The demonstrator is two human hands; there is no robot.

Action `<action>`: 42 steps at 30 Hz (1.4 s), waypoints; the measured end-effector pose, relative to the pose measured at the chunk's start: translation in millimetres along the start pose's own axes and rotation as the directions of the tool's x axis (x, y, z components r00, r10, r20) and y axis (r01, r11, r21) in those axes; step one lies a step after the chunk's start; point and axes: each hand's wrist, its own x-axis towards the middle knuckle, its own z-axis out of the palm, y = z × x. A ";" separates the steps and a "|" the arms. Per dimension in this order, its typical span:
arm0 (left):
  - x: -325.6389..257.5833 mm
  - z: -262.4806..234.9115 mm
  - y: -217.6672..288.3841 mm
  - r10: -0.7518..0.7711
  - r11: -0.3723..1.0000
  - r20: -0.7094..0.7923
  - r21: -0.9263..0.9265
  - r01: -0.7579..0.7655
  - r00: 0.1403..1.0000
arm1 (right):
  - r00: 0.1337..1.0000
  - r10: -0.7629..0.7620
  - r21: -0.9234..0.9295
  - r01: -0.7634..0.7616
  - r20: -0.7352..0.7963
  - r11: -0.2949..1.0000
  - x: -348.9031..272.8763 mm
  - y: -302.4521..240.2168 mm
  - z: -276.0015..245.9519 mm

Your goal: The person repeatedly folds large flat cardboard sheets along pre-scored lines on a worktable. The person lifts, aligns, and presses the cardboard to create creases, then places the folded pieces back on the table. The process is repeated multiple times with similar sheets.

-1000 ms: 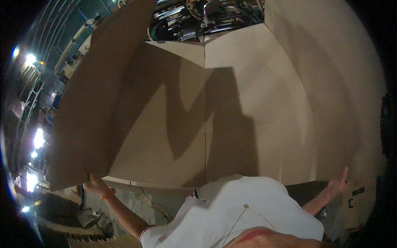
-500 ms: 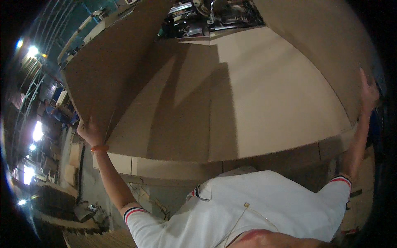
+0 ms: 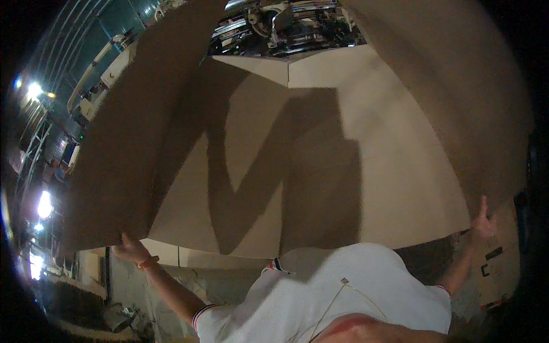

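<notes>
A large brown cardboard sheet [image 3: 406, 177] spreads before me, creased down its middle, with its left side panel [image 3: 126, 143] and right side panel [image 3: 463, 91] folded upward. My left hand [image 3: 131, 250], with an orange band at the wrist, is closed on the near lower corner of the left panel. At the near end of the right panel, my right hand [image 3: 485, 226] grips the board with one digit pointing up its inner face. Its other fingers are partly hidden. The sheet's near edge reaches my white shirt [image 3: 354, 286]. Dark shadows fall across the sheet.
Machinery with metal bars [image 3: 280, 26] stands beyond the sheet's far end. Under the near edge lies more flat cardboard [image 3: 211, 260]. At right is a cardboard piece [image 3: 500, 274] with dark markings. A round metal object [image 3: 119, 317] sits on the floor at lower left.
Both hands have come lower and nearer to my body, bringing the cardboard sheet along. Its near edge now meets my shirt, and more of the machinery shows beyond it.
</notes>
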 end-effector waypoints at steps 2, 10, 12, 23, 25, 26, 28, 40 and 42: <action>-25.7 21.1 -40.0 0.117 0.989 0.070 0.080 -0.122 0.991 | 0.952 0.219 -0.334 -0.139 0.216 0.932 -14.7 -31.9 25.8; -106.3 63.9 -59.3 -0.136 0.971 0.316 -0.146 0.190 0.939 | 0.868 -0.491 0.337 0.440 0.080 0.833 -2.1 -90.6 141.3; -107.5 66.6 -61.0 -0.238 0.966 0.368 -0.007 0.259 0.899 | 0.832 -0.539 0.403 0.453 0.129 0.796 7.2 -77.0 163.8; -297.3 102.5 27.5 0.391 0.911 0.782 -0.254 -0.324 0.486 | 0.593 -0.562 0.570 0.201 0.577 0.797 -117.7 -109.2 172.8; -345.8 91.5 -8.3 0.390 0.897 0.819 -0.233 -0.377 0.421 | 0.344 -0.598 0.508 0.322 0.724 0.799 -157.8 -108.7 161.3; -361.2 87.7 -19.4 0.386 0.889 0.843 -0.231 -0.397 0.375 | 0.313 -0.612 0.531 0.309 0.726 0.789 -171.7 -111.0 160.1; -364.2 93.7 -0.8 0.347 0.908 0.872 -0.220 -0.357 0.344 | 0.247 -0.630 0.563 0.293 0.736 0.773 -191.3 -106.8 156.7; -316.8 131.0 8.8 0.336 0.883 0.873 -0.162 -0.440 0.353 | 0.297 -0.799 0.669 0.437 0.523 0.601 -172.5 -123.5 198.7; -295.9 151.6 5.9 0.374 0.860 0.855 -0.175 -0.479 0.360 | 0.297 -0.833 0.700 0.451 0.467 0.553 -155.4 -134.6 217.5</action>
